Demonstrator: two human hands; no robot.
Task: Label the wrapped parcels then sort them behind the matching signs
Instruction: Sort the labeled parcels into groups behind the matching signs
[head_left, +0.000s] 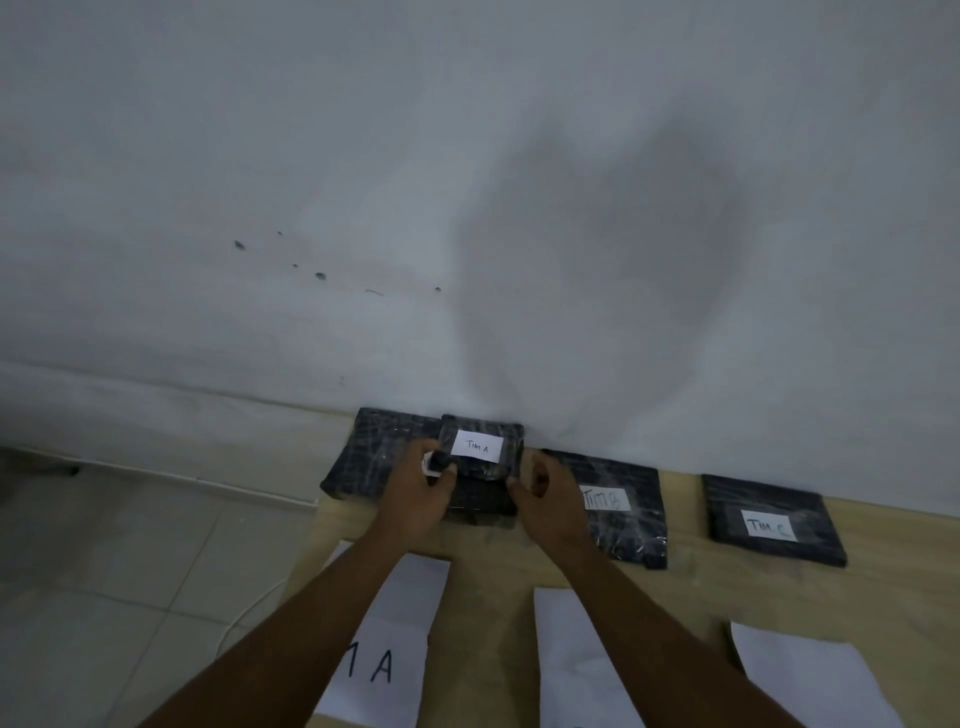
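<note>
A small black wrapped parcel (498, 434) with a white label reading "TIM A" lies on top of other black parcels (363, 457) against the wall, behind the paper sign marked "A" (387, 639). My left hand (421, 499) grips a marker (436, 462) with a black cap at that parcel's left edge. My right hand (540, 499) has its fingers curled at the parcel's right edge, the thumb touching it. A parcel labelled "TIM B" (623, 512) and one labelled "TIM C" (769, 522) lie further right.
Two more white paper signs lie on the wooden table (488, 571): the middle sheet (576, 670) and the right sheet (810, 680), their writing out of sight. The white wall (467, 208) stands right behind the parcels. Tiled floor (130, 571) lies off the table's left edge.
</note>
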